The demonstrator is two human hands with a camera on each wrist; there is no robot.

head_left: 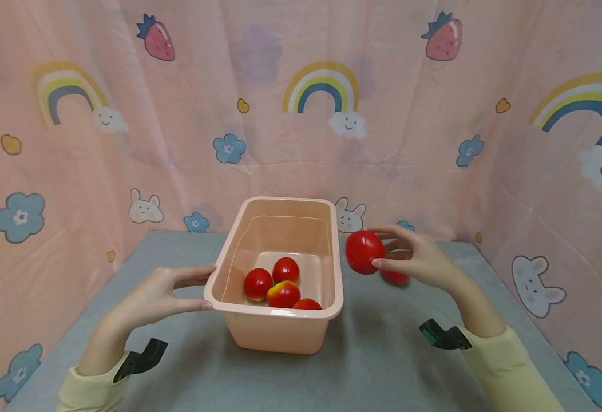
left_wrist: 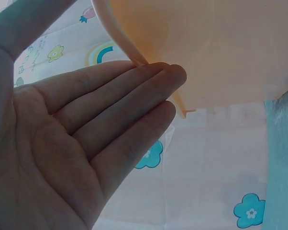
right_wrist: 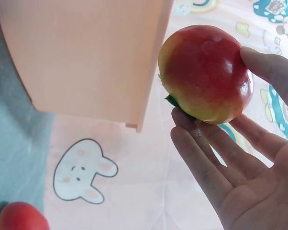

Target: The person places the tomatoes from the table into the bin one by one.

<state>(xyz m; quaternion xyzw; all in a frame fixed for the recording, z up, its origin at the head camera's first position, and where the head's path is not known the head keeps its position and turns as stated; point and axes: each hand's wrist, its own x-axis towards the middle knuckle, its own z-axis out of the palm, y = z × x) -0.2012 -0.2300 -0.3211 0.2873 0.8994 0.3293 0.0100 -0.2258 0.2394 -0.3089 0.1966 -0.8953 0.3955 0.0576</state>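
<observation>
A peach-coloured plastic bin (head_left: 275,329) stands on the table with several red apples (head_left: 283,294) inside, some showing yellow patches. My left hand (head_left: 164,294) touches the bin's left rim, its fingers fairly straight in the left wrist view. Just right of the bin, my right hand (head_left: 416,257) holds a glossy red apple (head_left: 364,252) above the table, between thumb and fingers. The right wrist view shows the held apple (right_wrist: 204,72) with a yellow side and a bit of green at its base. Another red apple (head_left: 396,278) lies on the table, partly hidden behind the right hand.
A grey-blue cloth covers the table (head_left: 383,355). Behind and at both sides hangs a pink curtain (head_left: 187,114) printed with rainbows, flowers and rabbits. Each wrist carries a black strap mount, such as the right one (head_left: 445,336).
</observation>
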